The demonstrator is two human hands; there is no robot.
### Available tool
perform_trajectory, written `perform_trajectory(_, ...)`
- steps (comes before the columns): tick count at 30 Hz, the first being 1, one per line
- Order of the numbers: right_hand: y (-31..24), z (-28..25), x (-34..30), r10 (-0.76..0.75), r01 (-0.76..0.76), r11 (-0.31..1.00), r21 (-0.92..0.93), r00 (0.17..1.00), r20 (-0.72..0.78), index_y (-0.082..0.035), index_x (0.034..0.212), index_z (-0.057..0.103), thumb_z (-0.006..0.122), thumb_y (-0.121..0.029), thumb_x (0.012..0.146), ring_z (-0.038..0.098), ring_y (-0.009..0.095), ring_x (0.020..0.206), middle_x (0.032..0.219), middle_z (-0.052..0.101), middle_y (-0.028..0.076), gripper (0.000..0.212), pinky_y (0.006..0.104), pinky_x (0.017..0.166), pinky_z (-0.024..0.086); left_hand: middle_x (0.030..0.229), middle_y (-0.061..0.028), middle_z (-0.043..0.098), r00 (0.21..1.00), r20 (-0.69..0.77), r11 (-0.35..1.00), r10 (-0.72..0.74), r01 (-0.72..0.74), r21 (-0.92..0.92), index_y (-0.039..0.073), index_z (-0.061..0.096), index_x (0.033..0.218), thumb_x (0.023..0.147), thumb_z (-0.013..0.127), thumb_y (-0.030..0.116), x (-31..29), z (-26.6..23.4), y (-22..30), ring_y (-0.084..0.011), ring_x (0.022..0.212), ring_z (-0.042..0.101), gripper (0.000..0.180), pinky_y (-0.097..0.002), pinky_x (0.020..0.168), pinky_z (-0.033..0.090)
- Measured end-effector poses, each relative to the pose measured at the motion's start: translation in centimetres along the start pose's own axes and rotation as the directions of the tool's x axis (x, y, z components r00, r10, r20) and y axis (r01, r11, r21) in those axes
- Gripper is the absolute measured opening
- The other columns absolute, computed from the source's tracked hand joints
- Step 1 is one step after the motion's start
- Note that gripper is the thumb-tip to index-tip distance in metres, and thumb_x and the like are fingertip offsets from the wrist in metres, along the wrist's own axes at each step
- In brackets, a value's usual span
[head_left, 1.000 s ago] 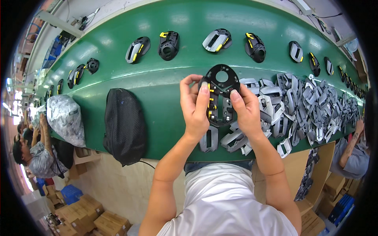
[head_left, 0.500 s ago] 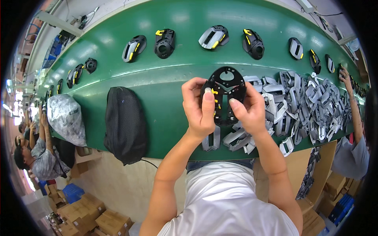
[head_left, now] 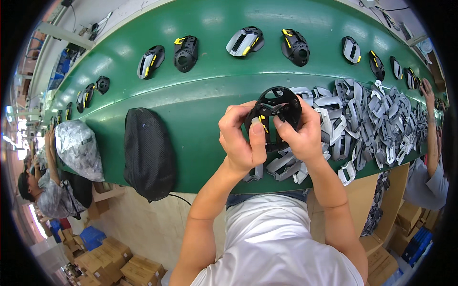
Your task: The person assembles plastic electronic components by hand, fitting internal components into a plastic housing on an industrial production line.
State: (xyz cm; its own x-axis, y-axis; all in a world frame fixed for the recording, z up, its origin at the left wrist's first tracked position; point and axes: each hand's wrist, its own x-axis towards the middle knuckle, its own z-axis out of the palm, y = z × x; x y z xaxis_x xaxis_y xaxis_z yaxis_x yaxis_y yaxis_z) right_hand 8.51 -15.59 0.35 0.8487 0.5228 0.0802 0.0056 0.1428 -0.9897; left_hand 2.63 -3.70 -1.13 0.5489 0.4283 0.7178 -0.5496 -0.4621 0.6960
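Observation:
Above the near part of the green bench I hold a black mouse shell (head_left: 289,110) with small yellow pieces inside its left side. It is tilted, with a round opening at its far end. My left hand (head_left: 242,138) is closed around the left edge, thumb pressed near the yellow pieces. My right hand (head_left: 306,136) grips the right edge, its thumb reaching into the middle of the shell. The fingers behind the shell are hidden. Just beyond and to the right lies a heap of grey plastic mouse covers (head_left: 367,119).
A line of mouse bodies (head_left: 185,53), some with grey covers, runs along the far green strip (head_left: 210,62). To the left are a black mesh-covered bundle (head_left: 149,152) and a clear plastic bag (head_left: 80,148). An open carton (head_left: 393,209) stands at right; co-workers sit at both sides.
The shell has tipped in my hands, and my right thumb has moved inward and up. The mouse bodies on the far strip have shifted left. A co-worker's hand at right has left a mouse.

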Motion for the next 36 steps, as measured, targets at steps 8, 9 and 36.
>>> perform_trajectory(8, 0.1, 0.0, -0.3, 0.036, -0.036, 0.999, 0.039, 0.999, -0.001, 0.001, 0.094, 0.058, 0.063, -0.008, 0.075, 0.049, 0.004, 0.07, 0.078, 0.056, -0.002, 0.021, 0.0204, 0.065, 0.043, 0.091, -0.0223, 0.057, 0.999, 0.003, 0.998, 0.041, -0.041, 0.045, -0.006, 0.038, 0.104, 0.085, 0.053, 0.004, -0.9, 0.3, -0.2, -0.0193, 0.072, 0.055, 0.026, -0.027, 0.061, 0.047)
perform_trajectory(9, 0.0, 0.0, -0.2, 0.047, -0.047, 0.998, 0.049, 0.999, -0.003, 0.001, 0.095, 0.058, 0.062, -0.007, 0.075, 0.049, 0.004, 0.07, 0.078, 0.056, -0.002, 0.022, 0.0201, 0.064, 0.042, 0.091, -0.0223, 0.057, 0.999, 0.004, 0.998, 0.035, -0.035, 0.044, -0.006, 0.038, 0.104, 0.085, 0.053, 0.004, -1.0, 0.2, -0.2, -0.0193, 0.072, 0.055, 0.026, -0.027, 0.061, 0.047)
perform_trajectory(36, -2.5, -0.8, 0.4, -0.095, 0.126, 0.892, -0.435, 0.991, 0.093, 0.0, 0.111, 0.055, 0.057, -0.009, 0.078, 0.057, 0.019, 0.094, 0.099, 0.061, 0.01, 0.035, 0.0286, 0.079, 0.042, 0.095, -0.0131, 0.054, 0.999, 0.036, -0.12, -0.019, -0.038, 0.992, 0.003, 0.052, 0.097, 0.078, 0.064, 0.02, 16.8, -30.7, -18.2, -0.0319, 0.087, 0.056, 0.028, -0.0422, 0.066, 0.05)
